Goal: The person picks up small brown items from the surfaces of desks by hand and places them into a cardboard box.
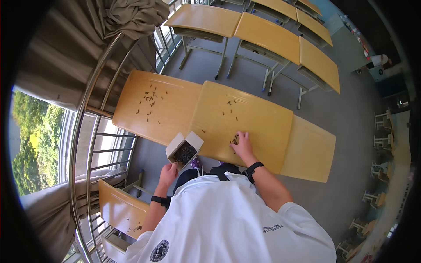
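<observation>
My left hand (pixel 168 174) grips the near lower edge of a small cardboard box (pixel 171 148). Its flaps stand apart, and many dark screws (pixel 185 153) lie inside. The box is tilted at the front edge of the desks. On the middle desk (pixel 263 121), my right hand (pixel 244 146) rests with thumb and fingers spread around a small cluster of screws (pixel 234 141). Whether any are pinched is too small to tell. Several loose screws (pixel 231 107) lie farther back on this desk, and a single screw (pixel 203 131) lies near the box.
More screws (pixel 151 98) are scattered over the left desk (pixel 177 88). A lower desk (pixel 121 210) at bottom left also bears screws (pixel 138 227). Another desk (pixel 312 148) adjoins on the right. Metal railings (pixel 77 131) and curtains (pixel 65 49) line the window. Rows of desks (pixel 204 19) stand ahead.
</observation>
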A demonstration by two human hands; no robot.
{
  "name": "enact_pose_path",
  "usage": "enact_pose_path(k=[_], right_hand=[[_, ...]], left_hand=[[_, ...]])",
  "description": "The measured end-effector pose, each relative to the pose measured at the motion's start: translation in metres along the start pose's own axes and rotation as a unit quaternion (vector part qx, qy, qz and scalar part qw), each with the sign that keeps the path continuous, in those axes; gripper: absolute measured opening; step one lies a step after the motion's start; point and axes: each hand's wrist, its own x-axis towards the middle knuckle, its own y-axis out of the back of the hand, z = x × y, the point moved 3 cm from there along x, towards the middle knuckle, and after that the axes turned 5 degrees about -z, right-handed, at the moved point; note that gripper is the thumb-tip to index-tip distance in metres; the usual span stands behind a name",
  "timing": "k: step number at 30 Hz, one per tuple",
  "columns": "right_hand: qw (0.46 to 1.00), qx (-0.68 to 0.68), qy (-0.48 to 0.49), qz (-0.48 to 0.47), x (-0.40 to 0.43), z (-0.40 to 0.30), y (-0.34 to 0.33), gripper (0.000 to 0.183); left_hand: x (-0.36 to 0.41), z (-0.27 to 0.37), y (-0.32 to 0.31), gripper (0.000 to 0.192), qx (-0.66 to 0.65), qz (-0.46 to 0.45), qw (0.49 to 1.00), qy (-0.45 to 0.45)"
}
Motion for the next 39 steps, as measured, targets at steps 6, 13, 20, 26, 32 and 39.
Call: enact_pose_path(k=[6,13,20,26,32,39], right_hand=[[0.999,0.023,-0.008,0.047,0.0,-0.006,-0.012,0.039],[0.997,0.014,0.012,0.069,0.007,-0.001,-0.02,0.01],[0.995,0.043,0.041,0.08,0.02,0.013,-0.025,0.009],[0.995,0.073,0.048,0.046,0.015,0.014,-0.016,0.01],[0.945,0.314,0.087,-0.005,-0.008,-0.015,0.022,0.006],[0.901,0.22,0.363,-0.09,-0.047,-0.055,0.037,0.009]], left_hand=[[0.021,-0.014,0.036,0.047,0.022,-0.034,0.999,-0.014],[0.032,-0.018,0.055,0.048,0.06,-0.059,0.996,-0.01],[0.033,-0.005,0.032,0.048,0.113,-0.079,0.99,-0.027],[0.024,0.021,-0.002,0.046,0.162,-0.093,0.982,-0.019],[0.014,0.046,-0.045,0.045,0.24,-0.073,0.968,-0.009],[0.005,0.06,-0.098,0.047,0.265,-0.08,0.961,-0.003]])
